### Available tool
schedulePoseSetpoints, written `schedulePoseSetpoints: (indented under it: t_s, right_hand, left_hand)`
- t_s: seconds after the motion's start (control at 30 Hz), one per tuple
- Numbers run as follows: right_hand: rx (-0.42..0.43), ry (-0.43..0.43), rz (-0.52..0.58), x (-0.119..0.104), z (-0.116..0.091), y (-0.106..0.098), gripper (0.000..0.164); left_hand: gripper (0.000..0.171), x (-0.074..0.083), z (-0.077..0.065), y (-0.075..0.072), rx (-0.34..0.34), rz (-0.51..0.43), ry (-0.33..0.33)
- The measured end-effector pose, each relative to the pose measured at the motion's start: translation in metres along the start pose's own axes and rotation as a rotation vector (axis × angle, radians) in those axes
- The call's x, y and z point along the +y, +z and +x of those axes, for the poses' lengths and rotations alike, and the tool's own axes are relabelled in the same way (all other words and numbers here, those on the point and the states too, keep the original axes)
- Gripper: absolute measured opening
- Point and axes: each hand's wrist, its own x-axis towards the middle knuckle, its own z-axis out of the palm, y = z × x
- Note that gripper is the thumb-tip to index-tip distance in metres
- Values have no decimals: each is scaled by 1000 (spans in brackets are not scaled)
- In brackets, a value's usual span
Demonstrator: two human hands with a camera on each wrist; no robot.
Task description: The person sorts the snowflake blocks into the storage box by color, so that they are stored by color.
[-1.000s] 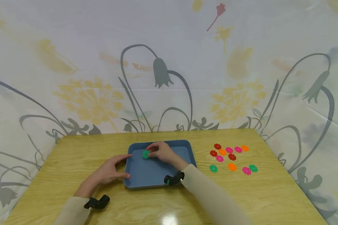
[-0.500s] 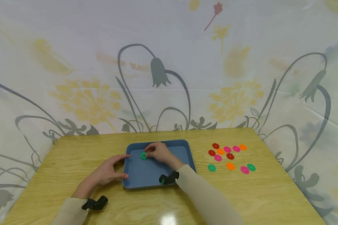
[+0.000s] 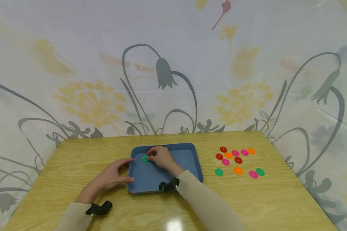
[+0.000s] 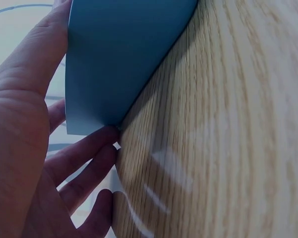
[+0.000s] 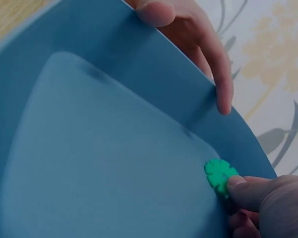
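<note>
**Green disc (image 3: pixel 145 159) pinched inside the blue tray (image 3: pixel 147 179)**

My right hand (image 3: pixel 162 158) pinches the notched green disc between thumb and fingers, near the tray's far left corner; whether it touches the bottom, I cannot tell. The fingers of my left hand (image 3: pixel 111 175) are spread, with thumb and one fingertip on the tray's left rim. The tray lies on the wood-grain surface (image 3: pixel 81 150). To its right, well apart from my hands, lie three red discs (image 3: pixel 238 160), three orange discs (image 3: pixel 238 170), four pink discs (image 3: pixel 225 162) and two more green discs (image 3: pixel 219 172). A flower-printed backdrop (image 3: pixel 173 106) rises behind. I wear cream sleeves (image 3: pixel 208 199).
</note>
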Motion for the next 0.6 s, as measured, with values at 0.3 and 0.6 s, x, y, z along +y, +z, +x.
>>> schedulePoseSetpoints:
  t_s: [0.3, 0.6]
  right_hand:
    - [0, -12, -16, -2, -2, -1, 12]
    - [22, -28, -14, 2, -1, -1, 11]
  left_hand:
    - [73, 2, 0, 0, 3, -5, 4]
    - [72, 1, 0, 1, -2, -2, -16]
